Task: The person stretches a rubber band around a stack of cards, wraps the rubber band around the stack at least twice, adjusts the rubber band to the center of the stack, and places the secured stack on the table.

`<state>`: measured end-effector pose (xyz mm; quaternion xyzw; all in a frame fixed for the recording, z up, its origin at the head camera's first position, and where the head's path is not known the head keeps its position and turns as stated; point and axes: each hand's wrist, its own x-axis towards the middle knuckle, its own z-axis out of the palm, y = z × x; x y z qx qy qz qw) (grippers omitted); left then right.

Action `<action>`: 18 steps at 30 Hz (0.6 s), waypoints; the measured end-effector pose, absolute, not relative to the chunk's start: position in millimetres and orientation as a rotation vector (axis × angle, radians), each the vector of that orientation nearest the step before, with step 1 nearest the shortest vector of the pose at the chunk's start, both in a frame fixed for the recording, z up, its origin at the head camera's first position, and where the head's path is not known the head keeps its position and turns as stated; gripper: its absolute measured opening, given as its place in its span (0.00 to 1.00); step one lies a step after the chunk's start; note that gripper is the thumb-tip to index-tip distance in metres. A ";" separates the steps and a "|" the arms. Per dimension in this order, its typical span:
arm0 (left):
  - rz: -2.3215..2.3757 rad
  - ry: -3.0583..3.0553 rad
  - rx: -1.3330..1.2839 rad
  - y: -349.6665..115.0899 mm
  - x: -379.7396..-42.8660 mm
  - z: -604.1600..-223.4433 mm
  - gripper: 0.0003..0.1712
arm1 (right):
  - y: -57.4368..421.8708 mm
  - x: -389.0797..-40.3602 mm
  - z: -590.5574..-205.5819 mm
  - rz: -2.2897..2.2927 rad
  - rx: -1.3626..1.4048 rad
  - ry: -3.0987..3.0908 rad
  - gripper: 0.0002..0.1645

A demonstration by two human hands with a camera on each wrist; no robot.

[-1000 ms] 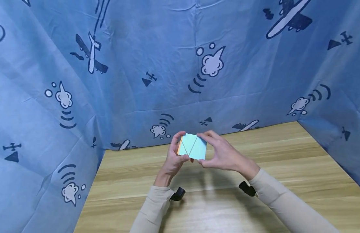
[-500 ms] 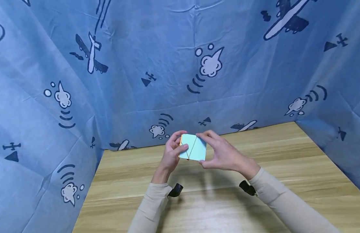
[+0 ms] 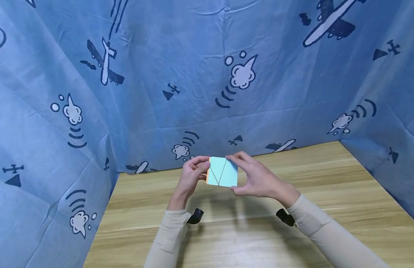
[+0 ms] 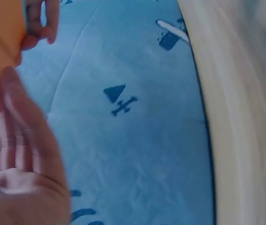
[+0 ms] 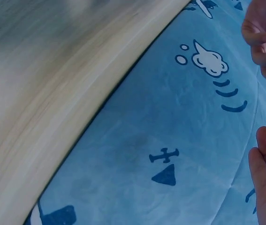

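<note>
A flat square block (image 3: 228, 175) is held up above the table between both hands, its pale blue face towards the head camera. Two dark lines form a V across that face, and a strip of orange shows along its left edge. My left hand (image 3: 188, 178) pinches the upper left edge with thumb and fingers. At the right side, my right hand (image 3: 262, 176) grips the block between thumb below and fingers above. In the left wrist view the block's orange side (image 4: 1, 42) appears, blurred. The right wrist view shows hardly any of it.
A wooden table (image 3: 250, 238) lies under the hands. Blue cloth (image 3: 193, 74) printed with planes and clouds hangs behind it and along both sides. Each sleeved forearm wears a black wrist camera, the left one (image 3: 195, 216) and the right one (image 3: 285, 217).
My left hand has shifted left and its thumb has moved from the block's lower edge, across the face, to the upper left edge. The right hand keeps its grip almost unmoved.
</note>
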<state>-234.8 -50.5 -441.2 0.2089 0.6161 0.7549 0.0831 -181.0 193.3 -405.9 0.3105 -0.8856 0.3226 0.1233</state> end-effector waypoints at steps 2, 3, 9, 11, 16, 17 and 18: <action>2.205 1.904 0.546 -52.4 -234.9 -439.2 0.06 | 193.4 -182.2 -407.0 0.916 0.906 -2.595 0.54; 2.178 1.925 0.515 -52.7 -234.9 -437.9 0.06 | 193.4 -182.7 -407.5 0.904 0.904 -2.600 0.54; 2.051 2.068 0.433 -50.4 -233.6 -434.7 0.14 | 191.9 -184.9 -409.6 0.881 0.889 -2.620 0.53; 2.032 2.115 0.438 -49.4 -232.3 -434.5 0.16 | 190.9 -185.4 -410.4 0.880 0.889 -2.629 0.53; 2.003 2.207 0.502 -47.6 -231.3 -432.4 0.18 | 190.0 -184.8 -410.7 0.871 0.867 -2.662 0.53; 2.000 2.208 0.514 -48.1 -231.6 -432.0 0.17 | 190.3 -184.8 -410.3 0.871 0.864 -2.664 0.53; 2.005 2.197 0.529 -48.8 -231.9 -431.6 0.17 | 190.6 -185.1 -409.9 0.869 0.864 -2.662 0.53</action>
